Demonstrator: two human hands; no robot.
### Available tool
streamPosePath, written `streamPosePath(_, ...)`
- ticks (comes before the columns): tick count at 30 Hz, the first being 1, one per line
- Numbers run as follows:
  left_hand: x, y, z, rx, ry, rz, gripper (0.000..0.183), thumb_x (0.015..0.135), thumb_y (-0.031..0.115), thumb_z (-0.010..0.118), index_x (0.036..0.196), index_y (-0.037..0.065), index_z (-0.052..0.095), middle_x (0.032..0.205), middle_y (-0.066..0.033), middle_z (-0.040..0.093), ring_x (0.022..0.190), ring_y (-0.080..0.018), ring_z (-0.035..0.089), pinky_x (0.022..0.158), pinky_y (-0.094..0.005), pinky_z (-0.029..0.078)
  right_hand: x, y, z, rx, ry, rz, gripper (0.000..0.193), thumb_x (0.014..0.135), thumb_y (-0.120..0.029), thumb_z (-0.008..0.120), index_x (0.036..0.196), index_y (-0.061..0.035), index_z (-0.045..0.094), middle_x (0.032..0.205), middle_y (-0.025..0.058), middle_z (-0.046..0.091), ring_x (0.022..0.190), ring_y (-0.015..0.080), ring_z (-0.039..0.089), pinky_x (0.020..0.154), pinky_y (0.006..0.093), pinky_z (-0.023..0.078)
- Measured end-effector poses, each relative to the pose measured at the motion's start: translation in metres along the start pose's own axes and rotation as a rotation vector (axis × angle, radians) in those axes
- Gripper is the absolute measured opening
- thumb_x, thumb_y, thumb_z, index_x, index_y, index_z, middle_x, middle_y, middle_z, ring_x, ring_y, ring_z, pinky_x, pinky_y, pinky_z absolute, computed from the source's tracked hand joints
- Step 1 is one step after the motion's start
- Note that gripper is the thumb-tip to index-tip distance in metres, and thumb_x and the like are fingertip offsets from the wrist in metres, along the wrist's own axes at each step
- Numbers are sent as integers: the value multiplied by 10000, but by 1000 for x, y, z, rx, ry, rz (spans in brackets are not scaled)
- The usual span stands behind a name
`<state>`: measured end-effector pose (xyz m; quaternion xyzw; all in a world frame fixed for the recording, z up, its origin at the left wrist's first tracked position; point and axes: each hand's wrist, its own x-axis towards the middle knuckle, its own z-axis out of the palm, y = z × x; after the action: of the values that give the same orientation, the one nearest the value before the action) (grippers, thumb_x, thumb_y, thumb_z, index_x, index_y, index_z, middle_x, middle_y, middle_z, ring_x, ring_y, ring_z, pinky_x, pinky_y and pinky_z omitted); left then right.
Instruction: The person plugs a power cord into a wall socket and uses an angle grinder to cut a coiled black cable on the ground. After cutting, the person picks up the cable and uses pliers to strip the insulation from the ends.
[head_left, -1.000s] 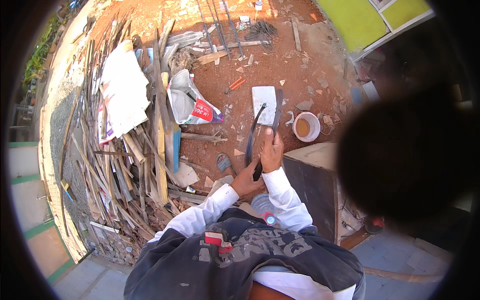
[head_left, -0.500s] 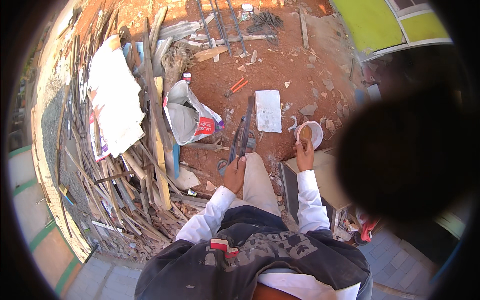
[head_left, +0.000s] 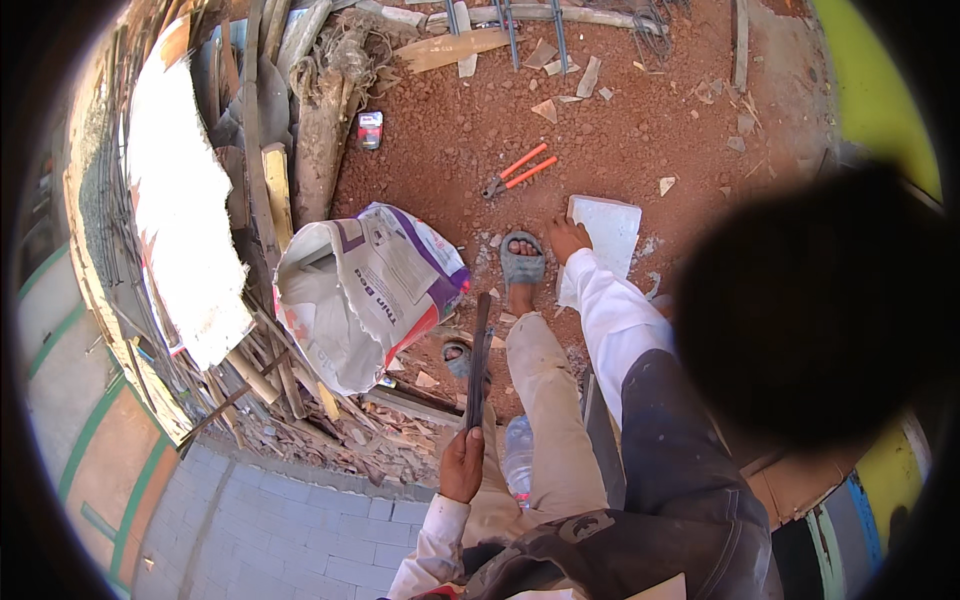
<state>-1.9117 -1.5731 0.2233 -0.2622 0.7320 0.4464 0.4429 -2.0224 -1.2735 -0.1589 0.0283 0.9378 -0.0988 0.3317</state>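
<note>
My left hand (head_left: 461, 468) is closed round the lower end of a bundle of long, thin dark strips (head_left: 479, 365), which point up and away from me. Past my right foot, my right arm stretches down to a white rectangular slab (head_left: 612, 232) lying on the red soil. My right hand (head_left: 568, 238) is at the slab's left edge, fingers stretched out and partly hidden; whether it presses on the slab I cannot tell. Beyond the hand lies a pair of cutters with orange handles (head_left: 526, 158).
A torn-open sack (head_left: 365, 290) stands left of my feet. Behind it are piled wood scraps and a white sheet (head_left: 180, 210). A clear plastic bottle (head_left: 518, 455) lies by my leg. Grey paving (head_left: 290, 520) is at lower left. A dark blurred shape (head_left: 810, 310) blocks the right.
My right hand has left the small pinkish bucket and moved left to the slab. My left hand with the strips is lower in view. The whole view has shifted as I bend.
</note>
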Motion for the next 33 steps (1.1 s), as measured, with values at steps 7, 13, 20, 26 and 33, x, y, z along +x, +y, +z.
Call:
streamPosePath(7, 77, 7, 46, -197, 172, -175, 336, 1075, 332, 445, 1107, 42, 611, 736, 25, 522, 628, -47, 438, 560, -220, 354, 171, -3, 48, -209, 335, -296, 310, 922, -143, 567, 1228, -103, 587, 1296, 70, 555, 1254, 258, 510, 1025, 506, 399)
streamPosePath(13, 92, 10, 46, -293, 154, -270, 345, 1080, 340, 456, 1018, 30, 594, 639, 30, 455, 532, -50, 399, 492, -228, 319, 201, -1, 43, -330, 163, -367, 291, 901, -164, 622, 1187, -114, 593, 1257, 80, 565, 1192, 262, 549, 1079, 556, 297)
streamPosePath(20, 60, 25, 17, -354, 229, -98, 343, 1078, 352, 450, 1091, 33, 574, 633, 39, 451, 541, -43, 409, 500, -219, 325, 130, 6, 12, 165, -99, -137, 390, 855, -238, 680, 1171, -33, 578, 1202, 227, 594, 1140, 399, 598, 989, 512, 458)
streamPosePath(26, -17, 20, -28, -561, 85, -55, 296, 1065, 327, 486, 1031, 47, 577, 719, 7, 538, 599, -74, 488, 549, -225, 390, -46, -30, -113, 805, -317, 23, 437, 915, -278, 669, 1198, 29, 542, 1034, 216, 610, 947, 314, 646, 839, 445, 501)
streamPosePath(33, -133, -3, -82, -489, 143, 235, 336, 1033, 344, 548, 1144, 27, 571, 645, 2, 525, 592, -93, 547, 576, -252, 457, -283, -146, -282, 805, -229, -355, 485, 990, -288, 585, 1367, 10, 514, 1248, 222, 601, 1125, 350, 613, 962, 409, 476)
